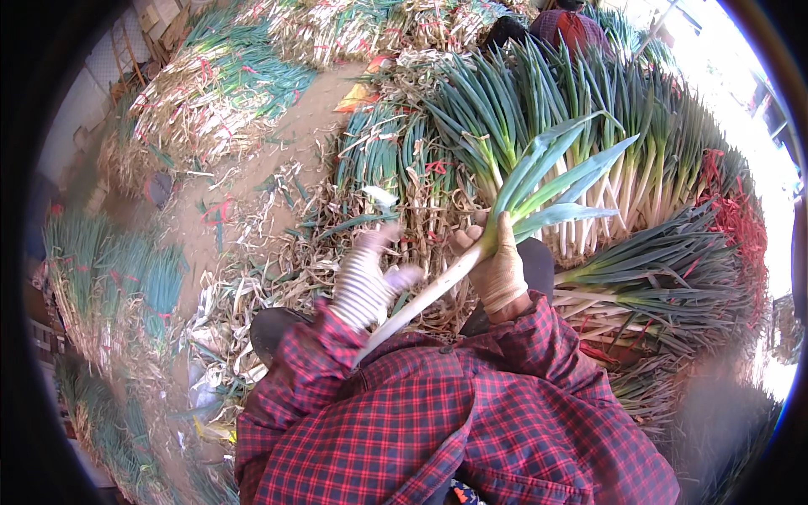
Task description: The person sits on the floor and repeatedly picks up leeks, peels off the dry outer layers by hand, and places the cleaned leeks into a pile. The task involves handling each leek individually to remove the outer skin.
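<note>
My right hand (495,262), in a pale glove, grips a long Welsh onion (435,287) where the white stalk turns to green leaves. The onion lies slantwise, its leaves fanning to the upper right and its white end close to my plaid jacket. On the other side of the stalk, my left hand (372,271) wears a striped glove and is blurred. Its thumb and fingers are spread, with nothing visible between them. A pale scrap of onion skin (380,196) shows just beyond those fingertips, apart from them.
Loose Welsh onions (606,158) stand packed upright at the right, with more lying below them (663,284). Red ties (738,233) hang at the far right. Tied bundles (113,278) line the left. Peeled husks (221,315) litter the dirt floor (252,170). A person (568,31) is at the back.
</note>
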A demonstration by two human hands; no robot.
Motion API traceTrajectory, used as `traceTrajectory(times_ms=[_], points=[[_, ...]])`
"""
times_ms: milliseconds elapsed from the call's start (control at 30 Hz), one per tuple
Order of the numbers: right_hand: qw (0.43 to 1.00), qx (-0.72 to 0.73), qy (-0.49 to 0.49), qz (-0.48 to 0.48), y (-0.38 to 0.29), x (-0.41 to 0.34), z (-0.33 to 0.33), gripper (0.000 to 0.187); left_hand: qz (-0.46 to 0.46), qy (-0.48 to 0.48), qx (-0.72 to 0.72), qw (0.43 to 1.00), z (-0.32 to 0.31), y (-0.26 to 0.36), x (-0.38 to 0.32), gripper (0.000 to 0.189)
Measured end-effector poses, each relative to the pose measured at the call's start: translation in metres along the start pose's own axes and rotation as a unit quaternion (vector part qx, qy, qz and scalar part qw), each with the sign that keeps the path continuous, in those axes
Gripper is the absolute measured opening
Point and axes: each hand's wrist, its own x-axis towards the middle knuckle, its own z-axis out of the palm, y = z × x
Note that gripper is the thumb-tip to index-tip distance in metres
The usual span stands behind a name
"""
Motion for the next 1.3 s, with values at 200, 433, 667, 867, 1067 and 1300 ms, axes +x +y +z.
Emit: traceTrajectory(times_ms=[200,433,667,867,1067,1300], points=[[0.989,-0.006,-0.116,0.09,0.0,-0.008,-0.001,0.044,-0.208,-0.109,-0.21,0.949,0.044,-0.01,-0.031,0.032],[0.94,-0.22,-0.241,0.095,-0.022,-0.01,-0.01,0.055,-0.087,-0.066,-0.098,0.989,0.027,-0.007,-0.038,0.017],[0.958,-0.28,-0.068,0.018,-0.007,-0.009,-0.003,0.039,0.056,-0.046,-0.189,0.979,0.028,-0.005,-0.057,0.01],[0.952,-0.298,0.013,-0.066,-0.021,0.011,-0.009,0.04,-0.118,0.209,-0.261,0.935,-0.03,-0.039,-0.052,0.018],[0.951,-0.287,0.014,-0.109,-0.035,0.052,-0.001,0.039,-0.185,-0.182,-0.321,0.911,-0.02,-0.058,-0.083,0.067],[0.938,-0.347,-0.027,0.002,0.013,0.04,0.03,0.024,-0.285,-0.174,-0.361,0.871,0.009,-0.032,-0.092,0.053]])
